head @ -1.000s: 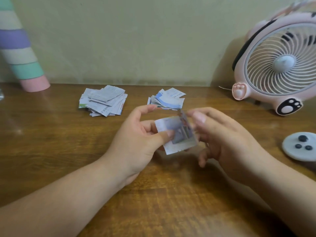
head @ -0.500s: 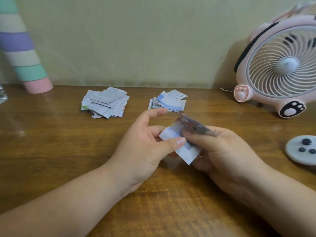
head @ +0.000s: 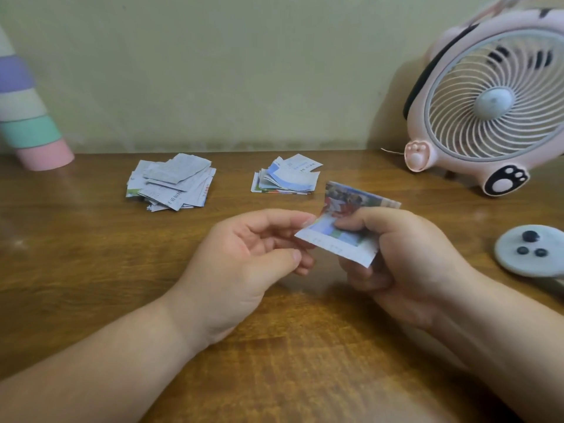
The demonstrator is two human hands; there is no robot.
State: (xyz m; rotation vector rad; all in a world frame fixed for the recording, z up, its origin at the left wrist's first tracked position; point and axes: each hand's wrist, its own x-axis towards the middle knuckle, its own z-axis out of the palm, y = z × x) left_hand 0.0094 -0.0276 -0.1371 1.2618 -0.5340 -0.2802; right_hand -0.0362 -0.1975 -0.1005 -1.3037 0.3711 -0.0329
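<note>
My left hand (head: 253, 257), mid-frame, is loosely curled, with only the index tip touching the paper slip (head: 338, 239). The slip sits just right of centre, pinched under my right hand (head: 403, 257) thumb. A one-sided pull could tear it crooked. Its long axis slopes gently down-right, printed face up.

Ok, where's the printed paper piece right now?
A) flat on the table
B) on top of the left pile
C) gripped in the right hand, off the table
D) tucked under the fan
C: the right hand pinches the paper piece between thumb and curled fingers, off the table, while the left hand touches its left edge with an index fingertip.
</note>
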